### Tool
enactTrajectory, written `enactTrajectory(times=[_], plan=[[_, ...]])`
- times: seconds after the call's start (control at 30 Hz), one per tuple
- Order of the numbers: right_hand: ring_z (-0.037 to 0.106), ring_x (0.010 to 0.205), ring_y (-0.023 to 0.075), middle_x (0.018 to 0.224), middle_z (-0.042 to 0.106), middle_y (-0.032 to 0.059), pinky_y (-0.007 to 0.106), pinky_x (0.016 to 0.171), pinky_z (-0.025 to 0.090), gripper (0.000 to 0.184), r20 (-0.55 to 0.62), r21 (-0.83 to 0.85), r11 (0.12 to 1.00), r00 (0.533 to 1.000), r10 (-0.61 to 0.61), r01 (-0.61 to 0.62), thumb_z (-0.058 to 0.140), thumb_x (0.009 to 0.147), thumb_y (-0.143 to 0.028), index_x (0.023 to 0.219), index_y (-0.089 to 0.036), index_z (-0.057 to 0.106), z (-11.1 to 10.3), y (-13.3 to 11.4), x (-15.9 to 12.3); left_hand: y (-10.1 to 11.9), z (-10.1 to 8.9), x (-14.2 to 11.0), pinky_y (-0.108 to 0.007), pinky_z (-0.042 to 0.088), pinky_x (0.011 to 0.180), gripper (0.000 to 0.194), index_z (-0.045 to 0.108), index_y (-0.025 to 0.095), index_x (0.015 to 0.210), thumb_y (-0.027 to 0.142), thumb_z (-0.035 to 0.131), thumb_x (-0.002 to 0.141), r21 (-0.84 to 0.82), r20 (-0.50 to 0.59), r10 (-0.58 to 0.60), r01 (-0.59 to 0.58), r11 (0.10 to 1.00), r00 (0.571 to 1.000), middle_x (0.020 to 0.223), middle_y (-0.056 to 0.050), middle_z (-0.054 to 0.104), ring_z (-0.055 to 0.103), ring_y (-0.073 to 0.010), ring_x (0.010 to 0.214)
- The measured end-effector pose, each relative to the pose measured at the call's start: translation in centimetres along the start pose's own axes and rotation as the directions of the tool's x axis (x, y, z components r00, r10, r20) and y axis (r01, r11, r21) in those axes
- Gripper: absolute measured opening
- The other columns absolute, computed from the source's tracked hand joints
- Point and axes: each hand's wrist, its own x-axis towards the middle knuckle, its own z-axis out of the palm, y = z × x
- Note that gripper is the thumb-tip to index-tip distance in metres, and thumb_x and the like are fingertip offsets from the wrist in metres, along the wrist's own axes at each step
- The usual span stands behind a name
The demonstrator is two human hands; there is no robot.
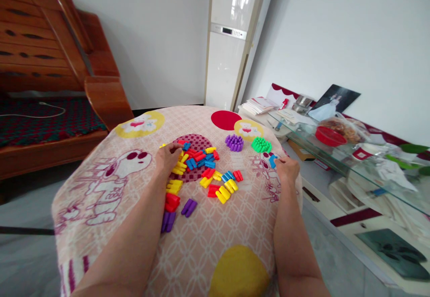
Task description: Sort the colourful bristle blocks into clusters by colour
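Observation:
My right hand, at the table's right side, has its fingers pinched on a blue plastic toy block. On the left, my left hand rests at the far-left edge of a mixed pile of red, yellow and blue blocks. Its fingers are curled together beside a small blue block; what lies between them is hidden. Purple blocks stand upright in a cluster, with a green cluster to their right. Nearer to me lie yellow blocks, red blocks and purple blocks.
A patterned cloth covers the round table. To the right, a glass-topped cabinet carries papers, a red bowl and a photo. A wooden bench stands left, and a tall air conditioner is behind.

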Motion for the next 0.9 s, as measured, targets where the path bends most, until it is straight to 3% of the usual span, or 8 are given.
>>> enactTrajectory(times=[0.23, 0.33, 0.47, 0.53, 0.6, 0.7, 0.8, 0.9], plan=[[0.065, 0.081, 0.0255, 0.086, 0.075, 0.0130, 0.031, 0.071, 0.043, 0.024, 0.066, -0.082, 0.996, 0.997, 0.032, -0.027, 0.062, 0.076, -0.030, 0.086, -0.015, 0.079, -0.4, -0.6, -0.4, 0.0, 0.1, -0.1, -0.024, 0.048, 0.067, 0.034, 0.076, 0.022, 0.104, 0.030, 0.055, 0.078, -0.013, -0.010, -0.004, 0.004, 1.000, 1.000, 0.090, -0.002, 0.076, 0.066, -0.0171, 0.075], [0.065, 0.080, 0.0255, 0.086, 0.074, 0.0130, 0.032, 0.072, 0.044, 0.027, 0.022, -0.059, 0.998, 0.999, 0.036, -0.034, 0.063, 0.078, -0.033, 0.089, -0.015, 0.078, -0.6, -1.2, -0.6, 0.1, 0.1, -0.2, -0.024, 0.048, 0.067, 0.035, 0.076, 0.022, 0.104, 0.030, 0.055, 0.078, -0.011, -0.006, -0.001, 0.001, 1.000, 1.000, 0.089, -0.002, 0.076, 0.066, -0.0168, 0.074], [0.065, 0.076, 0.0222, 0.081, 0.074, 0.0099, 0.030, 0.071, 0.045, 0.028, 0.066, 0.154, 0.978, 0.987, -0.149, 0.137, 0.060, 0.079, -0.034, 0.088, -0.014, 0.078, 0.2, -3.5, -1.8, 0.0, 0.1, -0.1, -0.024, 0.048, 0.067, 0.034, 0.076, 0.021, 0.103, 0.031, 0.055, 0.078, -0.008, -0.008, 0.007, -0.007, 1.000, 1.000, 0.087, -0.002, 0.076, 0.066, -0.0168, 0.074], [0.064, 0.072, 0.0190, 0.078, 0.074, 0.0066, 0.027, 0.068, 0.044, 0.025, 0.221, 0.297, 0.920, 0.918, -0.328, 0.257, 0.060, 0.079, -0.032, 0.084, -0.016, 0.078, 0.7, -5.1, -3.0, 0.0, 0.1, -0.1, -0.024, 0.048, 0.067, 0.034, 0.077, 0.021, 0.102, 0.030, 0.055, 0.078, 0.001, -0.014, 0.011, -0.011, 1.000, 1.000, 0.086, -0.002, 0.076, 0.066, -0.0170, 0.074], [0.063, 0.069, 0.0170, 0.074, 0.073, 0.0044, 0.025, 0.064, 0.042, 0.023, 0.378, 0.377, 0.862, 0.793, -0.478, 0.340, 0.062, 0.079, -0.033, 0.081, -0.017, 0.078, 1.0, -6.8, -4.5, -0.1, 0.2, 0.0, -0.024, 0.047, 0.067, 0.034, 0.077, 0.022, 0.103, 0.031, 0.055, 0.078, 0.002, -0.014, 0.012, -0.011, 1.000, 1.000, 0.086, -0.002, 0.076, 0.066, -0.0171, 0.073], [0.060, 0.065, 0.0156, 0.069, 0.072, 0.0040, 0.024, 0.059, 0.037, 0.026, 0.527, 0.361, 0.819, 0.627, -0.574, 0.446, 0.064, 0.082, -0.040, 0.077, -0.018, 0.077, 0.7, -8.8, -6.5, -0.2, 0.2, 0.0, -0.024, 0.047, 0.065, 0.034, 0.076, 0.023, 0.103, 0.031, 0.055, 0.078, -0.005, -0.012, 0.009, -0.009, 1.000, 1.000, 0.085, -0.002, 0.075, 0.065, -0.0170, 0.072], [0.058, 0.062, 0.0145, 0.067, 0.070, 0.0035, 0.025, 0.056, 0.032, 0.027, 0.582, 0.317, 0.781, 0.540, -0.608, 0.538, 0.066, 0.081, -0.044, 0.073, -0.019, 0.075, 0.2, -10.2, -7.8, -0.2, 0.2, -0.1, -0.024, 0.047, 0.063, 0.034, 0.076, 0.023, 0.103, 0.031, 0.054, 0.078, -0.019, -0.011, 0.017, -0.017, 1.000, 1.000, 0.084, -0.002, 0.075, 0.065, -0.0168, 0.070], [0.057, 0.062, 0.0135, 0.067, 0.069, 0.0020, 0.024, 0.056, 0.031, 0.025, 0.577, 0.352, 0.762, 0.515, -0.634, 0.543, 0.069, 0.078, -0.043, 0.072, -0.019, 0.072, 0.3, -11.0, -8.6, -0.2, 0.2, -0.1, -0.024, 0.046, 0.062, 0.034, 0.076, 0.023, 0.103, 0.030, 0.054, 0.078, -0.021, -0.008, 0.021, -0.021, 1.000, 1.000, 0.083, -0.002, 0.075, 0.065, -0.0168, 0.070]])
